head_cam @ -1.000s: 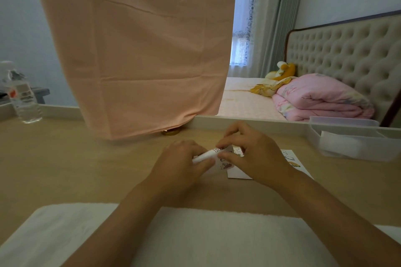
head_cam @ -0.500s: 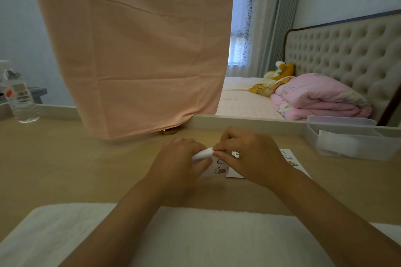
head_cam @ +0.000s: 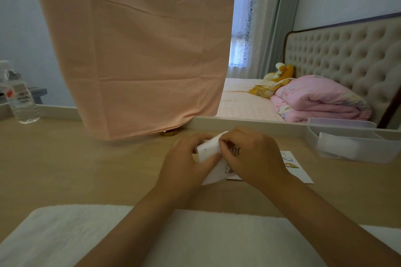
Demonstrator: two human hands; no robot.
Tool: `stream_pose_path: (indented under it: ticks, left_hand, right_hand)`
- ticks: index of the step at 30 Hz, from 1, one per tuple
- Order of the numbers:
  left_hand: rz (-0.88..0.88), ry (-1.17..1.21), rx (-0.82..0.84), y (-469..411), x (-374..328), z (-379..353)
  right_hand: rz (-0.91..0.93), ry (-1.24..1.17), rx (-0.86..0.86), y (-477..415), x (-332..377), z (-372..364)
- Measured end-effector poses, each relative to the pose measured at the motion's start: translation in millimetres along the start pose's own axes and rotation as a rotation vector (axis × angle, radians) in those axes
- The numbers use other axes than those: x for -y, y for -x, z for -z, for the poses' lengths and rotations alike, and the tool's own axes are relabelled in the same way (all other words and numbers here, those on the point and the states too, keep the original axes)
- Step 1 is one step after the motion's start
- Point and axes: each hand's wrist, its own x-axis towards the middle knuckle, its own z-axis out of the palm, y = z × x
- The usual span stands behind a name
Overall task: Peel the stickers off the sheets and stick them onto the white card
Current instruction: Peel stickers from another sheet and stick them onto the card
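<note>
A small white sticker sheet (head_cam: 209,149) is bent upward between both hands above the wooden table. My left hand (head_cam: 184,162) grips its left part, with the thumb under the curled edge. My right hand (head_cam: 251,156) pinches the sheet's upper right edge, where a small cartoon sticker (head_cam: 234,150) shows by the fingers. Another printed figure sits on the sheet's lower flap. The white card (head_cam: 297,171) lies flat on the table under and to the right of my right hand, with a yellow sticker (head_cam: 290,166) and a pale one on it.
A clear plastic box (head_cam: 355,147) with white paper stands at the right. A peach cloth (head_cam: 138,50) hangs over the far table edge, with a gold lid (head_cam: 168,133) beneath it. A water bottle (head_cam: 20,97) stands far left. A white towel (head_cam: 152,238) covers the near edge.
Both hands have lifted the sheet and bent it further, so its blank back now faces up. My right fingers have moved onto its upper edge.
</note>
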Motion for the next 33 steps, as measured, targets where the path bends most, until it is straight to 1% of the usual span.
stream_pose_path:
  ticks: [2,4,6,10,13,16,19,25,30,33]
  left_hand:
    - [0.14,0.244,0.035,1,-10,-1]
    - [0.301,0.469,0.032,-1,-18,2]
    - [0.413,0.566,0.038,-5,-22,8]
    - [0.504,0.655,0.168,-7,-17,12]
    - [0.504,0.667,0.215,-5,-16,12]
    - [0.513,0.664,0.17,-5,-14,10]
    - [0.498,0.643,0.159,-5,-12,11]
    - [0.426,0.632,0.212,-4,-13,14]
    - [0.434,0.619,0.216,-3,-14,18]
    - [0.429,0.586,0.209,-4,-15,17]
  right_hand:
    - [-0.013,0.024,-0.017,1,-3,-1]
    - [-0.01,0.045,-0.023,1,-7,-2]
    - [0.03,0.062,-0.01,2,-11,-2]
    - [0.1,0.021,0.05,4,-11,0]
    - [0.057,-0.051,0.107,3,-9,-1]
    - [-0.014,-0.117,0.144,3,-7,-1]
    - [-0.09,-0.145,0.15,2,-3,-2]
    - [-0.275,-0.227,0.139,-2,0,-1]
    - [-0.325,-0.3,0.185,-3,0,1]
    - [-0.327,-0.303,0.192,-4,-2,1]
